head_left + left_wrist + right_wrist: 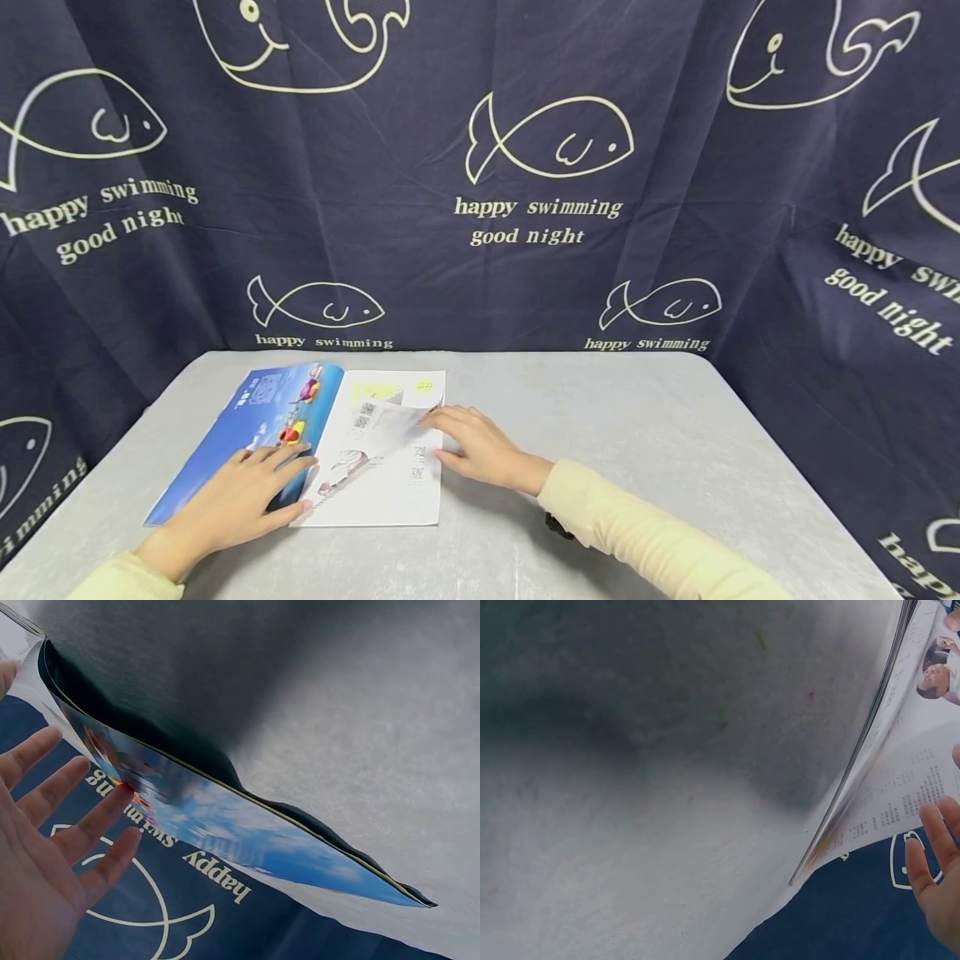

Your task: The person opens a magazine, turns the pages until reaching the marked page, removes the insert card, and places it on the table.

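The right hand (483,446) touches a lifted, curling white page (393,423), its fingers extended rather than clenched; the left hand (243,492) rests, fingers released and spread, on the blue page (217,446). Both pages belong to an open magazine (423,508) lying on the grey bench (615,467) before a fish-printed navy curtain (540,292).

Left hand (238,496) lies spread — right hand (483,446) stretches leftward, thumb (452,461) held apart.

I saw the open magazine (327,417) lying left of centre on the table (600,408), left hand (236,493) over its left page, right hand (483,448) at its right edge, curtain (540,300) behind
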`<state>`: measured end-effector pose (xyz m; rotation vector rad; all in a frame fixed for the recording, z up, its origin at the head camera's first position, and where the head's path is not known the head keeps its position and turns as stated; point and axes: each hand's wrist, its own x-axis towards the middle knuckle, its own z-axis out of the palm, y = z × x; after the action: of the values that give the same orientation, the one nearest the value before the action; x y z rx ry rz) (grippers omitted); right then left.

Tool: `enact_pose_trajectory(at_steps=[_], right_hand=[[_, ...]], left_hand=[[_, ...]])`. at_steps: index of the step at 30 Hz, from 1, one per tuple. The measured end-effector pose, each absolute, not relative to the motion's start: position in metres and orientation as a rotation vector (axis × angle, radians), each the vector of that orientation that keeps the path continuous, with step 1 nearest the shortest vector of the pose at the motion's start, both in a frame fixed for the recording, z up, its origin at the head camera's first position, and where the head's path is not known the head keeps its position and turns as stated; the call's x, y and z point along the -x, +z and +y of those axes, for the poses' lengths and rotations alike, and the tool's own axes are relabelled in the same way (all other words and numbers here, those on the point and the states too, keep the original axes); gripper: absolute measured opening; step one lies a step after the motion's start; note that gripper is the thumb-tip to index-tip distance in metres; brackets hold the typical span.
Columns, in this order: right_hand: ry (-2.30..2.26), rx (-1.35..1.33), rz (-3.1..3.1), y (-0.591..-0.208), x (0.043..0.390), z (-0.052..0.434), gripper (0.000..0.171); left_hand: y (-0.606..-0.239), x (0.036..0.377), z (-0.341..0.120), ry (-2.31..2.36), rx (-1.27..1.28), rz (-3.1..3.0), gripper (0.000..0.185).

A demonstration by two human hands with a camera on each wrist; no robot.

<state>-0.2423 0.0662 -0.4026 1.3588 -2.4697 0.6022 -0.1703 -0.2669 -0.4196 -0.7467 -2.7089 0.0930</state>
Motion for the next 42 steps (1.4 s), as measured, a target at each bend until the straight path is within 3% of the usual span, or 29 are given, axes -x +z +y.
enact_pose_trajectory(at_steps=[14, 31, 42], right_hand=[[0.493, -1.492, -2.559, -0.407, 0.239, 0.068, 0.027], [0.335, -1.629, -2.675, -0.416, 0.237, 0.07, 0.033], [0.289, -1.663, -2.666, -0.418, 0.237, 0.069, 0.033]], left_hand=[[-0.419, 0.17, -0.271, 0.141, 0.682, -2.693, 0.071], [-0.422, 0.172, -0.274, 0.137, 0.684, -2.503, 0.098], [-0.42, 0.174, -0.275, 0.123, 0.706, -2.459, 0.097]])
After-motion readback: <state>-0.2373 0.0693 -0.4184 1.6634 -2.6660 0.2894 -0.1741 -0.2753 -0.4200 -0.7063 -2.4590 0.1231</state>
